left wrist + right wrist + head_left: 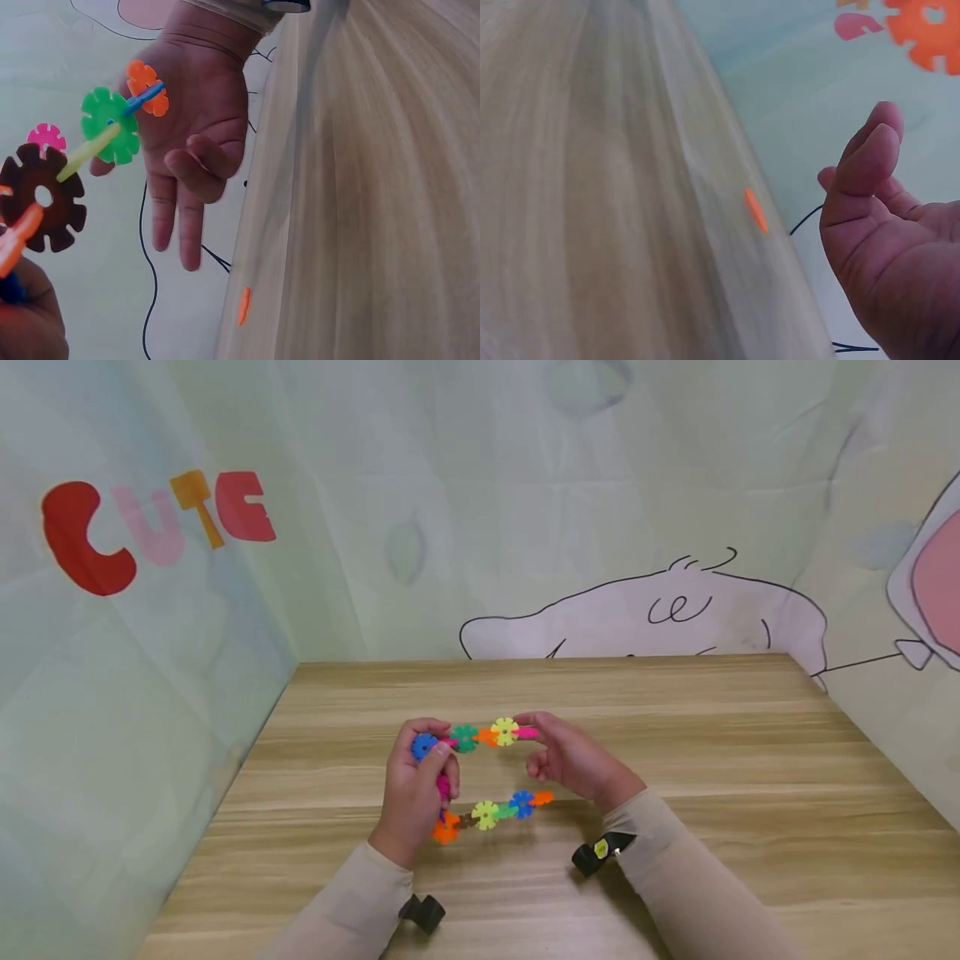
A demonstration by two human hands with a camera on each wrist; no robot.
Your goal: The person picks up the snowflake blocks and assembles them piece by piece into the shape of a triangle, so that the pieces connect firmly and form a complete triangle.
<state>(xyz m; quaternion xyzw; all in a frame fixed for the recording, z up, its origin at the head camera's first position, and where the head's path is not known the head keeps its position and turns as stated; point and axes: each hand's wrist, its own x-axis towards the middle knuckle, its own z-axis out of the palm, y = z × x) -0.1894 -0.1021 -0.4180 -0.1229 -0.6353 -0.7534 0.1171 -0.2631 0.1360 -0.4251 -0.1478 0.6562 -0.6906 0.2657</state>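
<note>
A chain of linked, notched plastic flower discs bends into a U, its open side to the right. My left hand [411, 777] grips it at the bend, the thumb over a blue disc [424, 747]. Along the far strand are a green disc [465, 738], a yellow disc [505, 732] and a pink end disc [528, 732]. Nearer me run an orange disc [446, 828], a brown disc [66, 201] and a blue disc [522, 804]. My right hand [573, 758] is beside the pink end, fingers loosely bent; whether a fingertip touches it is unclear.
Below the hands is a wood-grain table [720, 860]. A loose orange piece [244, 306] lies on it near the far edge in both wrist views. A printed cloth backdrop [360, 485] rises behind and at the sides. Each wrist wears a black camera [592, 857].
</note>
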